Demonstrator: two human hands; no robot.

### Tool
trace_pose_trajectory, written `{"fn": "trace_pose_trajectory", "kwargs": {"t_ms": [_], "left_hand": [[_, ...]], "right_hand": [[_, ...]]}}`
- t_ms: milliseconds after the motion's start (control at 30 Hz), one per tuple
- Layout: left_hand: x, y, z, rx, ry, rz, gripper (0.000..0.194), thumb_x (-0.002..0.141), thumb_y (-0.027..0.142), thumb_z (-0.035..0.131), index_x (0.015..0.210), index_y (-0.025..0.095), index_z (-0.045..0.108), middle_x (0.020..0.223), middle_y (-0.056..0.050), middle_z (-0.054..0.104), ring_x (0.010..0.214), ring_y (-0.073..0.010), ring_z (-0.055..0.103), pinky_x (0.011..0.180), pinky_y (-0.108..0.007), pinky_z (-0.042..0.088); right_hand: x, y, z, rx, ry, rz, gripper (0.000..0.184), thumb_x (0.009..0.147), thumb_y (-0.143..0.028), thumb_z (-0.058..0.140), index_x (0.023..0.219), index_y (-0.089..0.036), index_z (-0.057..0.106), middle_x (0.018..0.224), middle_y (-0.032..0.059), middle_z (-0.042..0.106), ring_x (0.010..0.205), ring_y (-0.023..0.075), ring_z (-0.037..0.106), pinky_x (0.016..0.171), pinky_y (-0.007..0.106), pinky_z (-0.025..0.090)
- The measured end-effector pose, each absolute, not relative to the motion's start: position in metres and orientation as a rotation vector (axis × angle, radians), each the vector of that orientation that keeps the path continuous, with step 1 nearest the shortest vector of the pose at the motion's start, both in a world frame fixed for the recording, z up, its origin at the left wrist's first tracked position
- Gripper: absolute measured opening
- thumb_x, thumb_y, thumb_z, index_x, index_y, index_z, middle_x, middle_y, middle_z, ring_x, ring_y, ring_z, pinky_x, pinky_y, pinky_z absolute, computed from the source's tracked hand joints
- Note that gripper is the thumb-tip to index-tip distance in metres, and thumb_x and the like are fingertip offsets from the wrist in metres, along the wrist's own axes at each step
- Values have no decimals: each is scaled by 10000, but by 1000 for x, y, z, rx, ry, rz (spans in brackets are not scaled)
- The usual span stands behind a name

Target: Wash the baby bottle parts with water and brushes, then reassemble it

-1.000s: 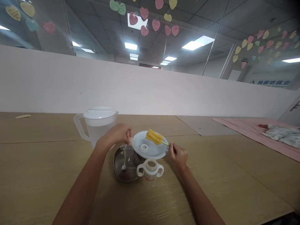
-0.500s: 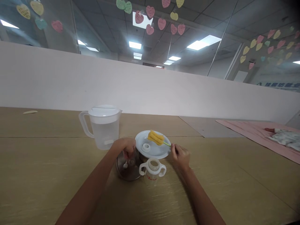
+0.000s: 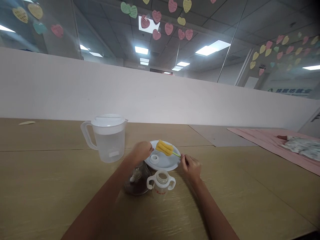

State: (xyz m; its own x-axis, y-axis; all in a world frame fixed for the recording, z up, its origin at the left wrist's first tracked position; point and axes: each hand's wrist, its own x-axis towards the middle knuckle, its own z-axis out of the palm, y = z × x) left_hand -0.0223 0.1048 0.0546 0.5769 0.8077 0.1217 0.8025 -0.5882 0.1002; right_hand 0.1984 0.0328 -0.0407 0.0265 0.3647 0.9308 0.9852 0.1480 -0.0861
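My right hand (image 3: 191, 166) is closed around the green handle of a yellow sponge brush (image 3: 164, 147), whose head is over a white plate (image 3: 168, 165). On the plate lies a white ring cap (image 3: 154, 159). At the plate's left rim is my left hand (image 3: 142, 151), fingers curled; whatever they may hold is hidden. Below it a dark round dish (image 3: 137, 189) holds a clear teat-like piece (image 3: 137, 173) with a small white part. A baby bottle (image 3: 161, 181) with two white handles and red print stands upright and uncapped in front of the plate.
A lidded clear pitcher (image 3: 110, 143) holding liquid stands at the back left. A thin pale strip (image 3: 27, 122) lies far left. To the right are a pink cloth (image 3: 265, 138) and a patterned fabric piece (image 3: 302, 146). A white wall (image 3: 155, 96) runs behind the table.
My left hand has moved up and right from the dark dish to the plate's left rim, leaving the clear piece in the dish. My right hand still holds the brush. The view has shifted slightly.
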Motion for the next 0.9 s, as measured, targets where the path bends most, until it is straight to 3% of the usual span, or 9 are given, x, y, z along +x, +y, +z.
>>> {"fn": "trace_pose_trajectory", "kwargs": {"t_ms": [67,200,433,633,900], "left_hand": [[-16,105,44,2802,1380,259,332,847,268,378,788,133,677,873,-153,664,829,-243,614,729,-332,437],[-9,106,28,2861,1292,250,238,780,270,497,725,155,699,898,-126,655,913,-242,575,831,-333,402],[-8,110,23,2823,1233,248,117,642,257,646,712,191,712,789,-69,668,858,-245,563,773,-330,411],[-17,108,45,2818,1103,403,212,788,306,527,901,194,666,940,-67,609,931,-207,530,817,-290,396],[-25,71,94,2659,825,599,281,861,404,398,925,208,589,870,-23,480,861,-191,492,809,-314,394]], "right_hand": [[199,33,-42,-1372,-1502,-849,405,882,-257,422,496,-151,479,432,-18,465,414,59,363,477,215,226],[200,34,-42,-1374,-1486,-852,407,882,-256,424,493,-148,476,426,-21,451,417,58,354,477,212,222],[199,34,-42,-1367,-1459,-841,404,877,-249,427,488,-145,458,422,-28,432,412,53,337,475,211,220],[199,34,-43,-1376,-1337,-787,414,877,-256,409,483,-141,458,413,-35,401,403,45,318,465,196,228],[202,41,-46,-1658,-1174,-848,470,884,-354,394,494,-135,538,433,3,495,406,52,329,453,214,154]]}}
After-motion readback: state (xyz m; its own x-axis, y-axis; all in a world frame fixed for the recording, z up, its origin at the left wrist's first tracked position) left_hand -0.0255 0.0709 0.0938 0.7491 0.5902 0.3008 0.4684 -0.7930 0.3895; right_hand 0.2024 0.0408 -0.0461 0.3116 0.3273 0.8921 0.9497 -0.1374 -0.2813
